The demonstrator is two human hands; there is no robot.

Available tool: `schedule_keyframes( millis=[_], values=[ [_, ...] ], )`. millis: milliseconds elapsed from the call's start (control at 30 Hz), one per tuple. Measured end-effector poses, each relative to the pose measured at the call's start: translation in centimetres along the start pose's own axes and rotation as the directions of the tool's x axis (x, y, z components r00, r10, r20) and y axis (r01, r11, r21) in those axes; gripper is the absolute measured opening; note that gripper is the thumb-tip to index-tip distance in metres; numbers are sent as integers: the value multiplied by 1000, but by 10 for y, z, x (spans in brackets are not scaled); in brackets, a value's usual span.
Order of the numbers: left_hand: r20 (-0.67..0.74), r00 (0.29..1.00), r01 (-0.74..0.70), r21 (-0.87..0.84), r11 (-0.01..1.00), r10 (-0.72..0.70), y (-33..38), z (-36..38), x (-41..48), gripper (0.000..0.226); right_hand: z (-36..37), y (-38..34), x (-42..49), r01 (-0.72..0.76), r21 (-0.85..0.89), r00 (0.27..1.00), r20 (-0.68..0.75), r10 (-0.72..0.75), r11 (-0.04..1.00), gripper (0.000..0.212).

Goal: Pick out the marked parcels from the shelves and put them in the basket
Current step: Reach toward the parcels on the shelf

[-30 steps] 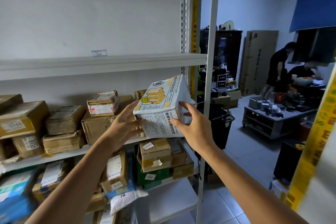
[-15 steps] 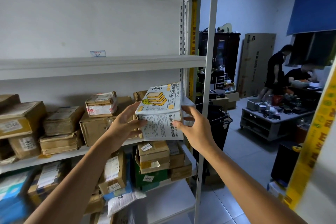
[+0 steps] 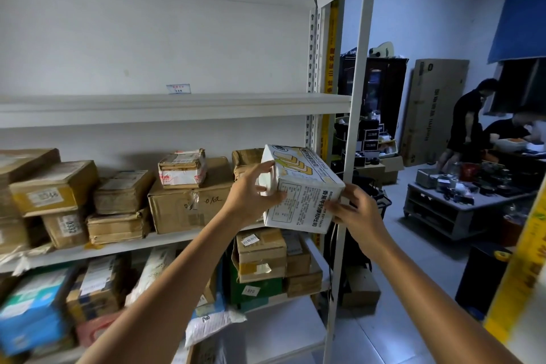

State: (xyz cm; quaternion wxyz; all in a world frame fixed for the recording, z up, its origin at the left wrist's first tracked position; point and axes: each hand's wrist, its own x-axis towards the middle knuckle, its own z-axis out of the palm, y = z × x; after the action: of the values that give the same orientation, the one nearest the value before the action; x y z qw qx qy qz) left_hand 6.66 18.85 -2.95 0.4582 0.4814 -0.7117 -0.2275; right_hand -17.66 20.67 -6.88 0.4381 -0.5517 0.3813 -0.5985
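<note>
I hold the box (image 3: 301, 195) tilted between both hands. My left hand (image 3: 251, 195) is curled round its left end and my right hand (image 3: 354, 211) clasps the lower right corner. It looks like printed card — stiff and probably light, with slick faces that may slide. I'd grip opposite ends, not the broad sides, which could dent. What I take for the basket (image 3: 382, 204) sits just beyond my right hand.

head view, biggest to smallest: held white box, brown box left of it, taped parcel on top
brown box, white box: look alike, white one is nearer, so unsure
taped parcel: smallest
</note>
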Motion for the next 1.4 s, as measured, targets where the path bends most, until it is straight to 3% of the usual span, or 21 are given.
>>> schedule_keyframes(
  millis=[233,500,700,833,1000,1400],
  values=[
    [-4,1000,8,9,1000,-8,9,8,1,72,-7,-3,-5,8,-29,1000,-2,-8,1000,34],
    [75,993,117,-365,924,-96,11,-16,-1,68,7,-30,2,187,-370,980,12,-196,910,43],
    [20,996,84,-359,929,-83,27,-37,0,66,21,-52,9,265,-401,960,25,-279,877,55],
    [-20,998,50,-336,941,-60,43,-52,2,66,27,-68,14,305,-441,948,52,-315,844,76],
    [-68,997,12,-337,941,-37,65,-72,8,68,38,-98,28,323,-341,946,83,-314,883,46],
    [-220,976,-66,-271,960,5,111,-105,48,63,52,-151,92,395,-194,917,146,-372,898,59]
  ],
)
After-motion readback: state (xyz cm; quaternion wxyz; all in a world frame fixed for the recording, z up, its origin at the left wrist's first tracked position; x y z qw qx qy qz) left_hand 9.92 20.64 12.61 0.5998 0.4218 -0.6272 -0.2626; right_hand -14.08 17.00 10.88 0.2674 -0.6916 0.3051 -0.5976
